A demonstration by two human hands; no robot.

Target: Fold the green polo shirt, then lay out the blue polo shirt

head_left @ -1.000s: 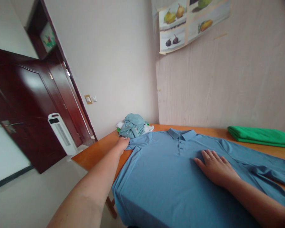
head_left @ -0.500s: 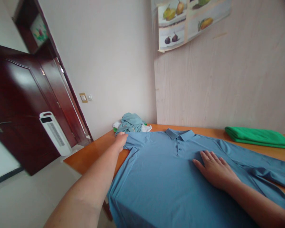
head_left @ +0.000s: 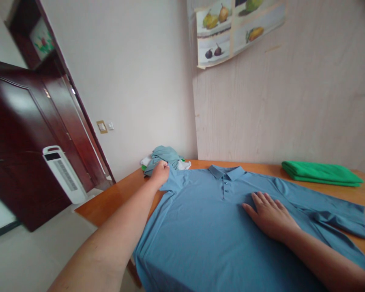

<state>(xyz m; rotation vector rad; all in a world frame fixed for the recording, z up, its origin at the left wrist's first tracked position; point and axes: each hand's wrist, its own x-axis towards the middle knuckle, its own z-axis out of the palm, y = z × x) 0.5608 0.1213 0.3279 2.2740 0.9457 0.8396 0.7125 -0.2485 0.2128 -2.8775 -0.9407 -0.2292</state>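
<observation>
A blue polo shirt [head_left: 200, 219] lies spread front side up across the table, its collar toward the wall and its lower part running out of view at the bottom. My left hand [head_left: 161, 173] is closed on the end of the left-side sleeve and holds it slightly raised. My right hand [head_left: 269, 215] rests flat on the chest, right of the buttons, with fingers stretched out. The other sleeve [head_left: 334, 200] reaches out to the right, with folds beneath it.
A folded green cloth [head_left: 320, 173] lies at the back right of the wooden table [head_left: 109, 198]. Behind my left hand is a heap of crumpled clothes [head_left: 167, 153]. A white tower heater or fan [head_left: 63, 174] stands on the floor by the dark red door [head_left: 15, 142].
My left hand has lifted a little and moved slightly right, drawing the sleeve end inward. My right hand stays flat on the shirt. The view has turned slightly to the right.
</observation>
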